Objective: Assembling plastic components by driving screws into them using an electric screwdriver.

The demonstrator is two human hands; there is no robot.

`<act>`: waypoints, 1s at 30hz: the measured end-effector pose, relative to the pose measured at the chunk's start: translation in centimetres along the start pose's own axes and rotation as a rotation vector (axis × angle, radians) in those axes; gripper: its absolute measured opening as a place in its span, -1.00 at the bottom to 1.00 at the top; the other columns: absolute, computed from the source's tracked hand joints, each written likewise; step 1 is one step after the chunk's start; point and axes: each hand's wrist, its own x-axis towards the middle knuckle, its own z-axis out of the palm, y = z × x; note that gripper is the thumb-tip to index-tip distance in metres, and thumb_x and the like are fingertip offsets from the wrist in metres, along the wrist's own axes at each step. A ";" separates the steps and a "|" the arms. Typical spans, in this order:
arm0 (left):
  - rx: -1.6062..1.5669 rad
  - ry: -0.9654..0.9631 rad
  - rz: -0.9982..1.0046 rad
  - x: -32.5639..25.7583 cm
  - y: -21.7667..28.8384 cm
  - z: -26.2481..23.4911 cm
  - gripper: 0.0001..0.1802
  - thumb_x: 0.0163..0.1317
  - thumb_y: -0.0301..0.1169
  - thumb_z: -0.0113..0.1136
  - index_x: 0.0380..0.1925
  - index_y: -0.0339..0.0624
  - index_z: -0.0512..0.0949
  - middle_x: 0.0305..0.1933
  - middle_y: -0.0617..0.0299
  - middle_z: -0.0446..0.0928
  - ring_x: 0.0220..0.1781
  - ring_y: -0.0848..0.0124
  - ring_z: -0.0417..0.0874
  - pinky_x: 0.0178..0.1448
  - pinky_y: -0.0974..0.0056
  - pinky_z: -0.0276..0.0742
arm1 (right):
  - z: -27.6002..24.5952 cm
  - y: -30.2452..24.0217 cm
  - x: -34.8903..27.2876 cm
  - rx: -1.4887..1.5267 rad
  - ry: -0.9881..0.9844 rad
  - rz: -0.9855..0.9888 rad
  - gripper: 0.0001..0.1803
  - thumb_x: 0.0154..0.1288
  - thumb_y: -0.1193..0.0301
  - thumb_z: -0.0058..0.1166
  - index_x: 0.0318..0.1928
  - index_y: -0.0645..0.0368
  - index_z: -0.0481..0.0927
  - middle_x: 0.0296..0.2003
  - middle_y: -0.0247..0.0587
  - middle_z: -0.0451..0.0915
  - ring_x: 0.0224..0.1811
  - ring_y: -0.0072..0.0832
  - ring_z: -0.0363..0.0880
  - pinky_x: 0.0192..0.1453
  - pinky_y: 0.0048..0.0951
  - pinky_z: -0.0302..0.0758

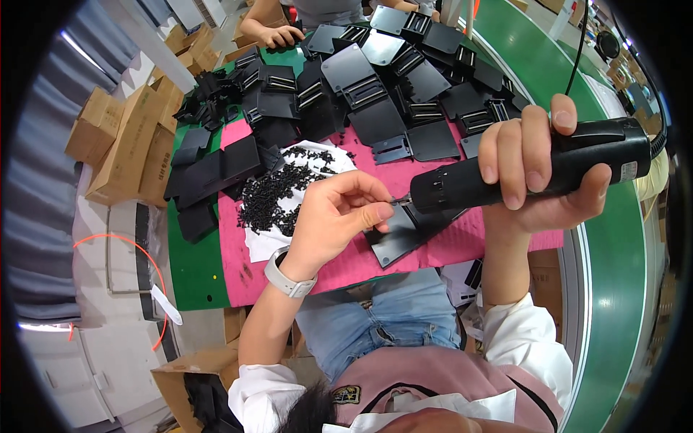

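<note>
The person, in a pink vest (447, 382) and jeans (375, 317), sits at a green counter (191, 270). The right hand (538, 162) is wrapped around a black electric screwdriver (451, 184), held almost level, its bit pointing left. At the bit's tip, the thumb and forefinger of the left hand (343, 209) pinch together, apparently on a small screw, though it is too tiny to be certain. A pale watch (291, 278) circles the left wrist.

Below the screwdriver, a black plate (393, 244) lies on a pink mat (242, 278). To its left, loose black screws (267, 195) are heaped on a white cloth (261, 247). Beyond, black brackets (372, 119) pile across the counter. At the far side, a co-worker's hand (280, 36) touches a dark part.
</note>
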 end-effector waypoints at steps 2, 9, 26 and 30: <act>-0.003 0.013 -0.004 0.1 -0.1 0.0 -0.87 0.07 -0.61 0.23 -0.36 -0.38 0.51 -0.41 0.21 0.55 -0.41 0.52 0.59 -0.31 0.46 0.54 | -0.1 0.2 -0.1 0.000 -0.009 0.001 -0.49 0.15 0.04 0.06 -0.10 0.18 0.32 -0.65 -0.44 0.35 -0.77 -0.63 0.33 -0.48 -0.52 0.40; 0.004 0.031 -0.002 0.0 -0.2 0.2 -0.89 0.02 -0.65 0.24 -0.43 -0.36 0.51 -0.43 0.22 0.55 -0.43 0.54 0.58 -0.33 0.47 0.54 | -0.2 0.5 -0.5 0.030 -0.074 0.037 -0.46 0.22 -0.03 -0.05 -0.04 0.16 0.32 -0.63 -0.34 0.35 -0.75 -0.55 0.31 -0.47 -0.42 0.36; 0.190 0.170 0.021 -0.9 -0.7 0.8 -0.93 0.00 -0.66 0.22 -0.45 -0.38 0.55 -0.51 0.21 0.57 -0.50 0.55 0.58 -0.38 0.49 0.51 | 1.6 1.1 -1.9 -0.100 0.096 0.076 -0.54 0.17 0.10 0.01 -0.09 0.15 0.27 -0.65 -0.30 0.32 -0.75 -0.54 0.29 -0.55 -0.45 0.32; 0.195 0.093 -0.015 -1.3 -0.8 0.5 -0.92 0.03 -0.64 0.20 -0.42 -0.41 0.56 -0.48 0.19 0.58 -0.49 0.54 0.59 -0.38 0.48 0.51 | 1.4 1.1 -1.7 -0.040 0.028 0.129 -0.54 0.18 0.10 -0.02 -0.10 0.18 0.27 -0.66 -0.29 0.32 -0.78 -0.56 0.26 -0.61 -0.49 0.28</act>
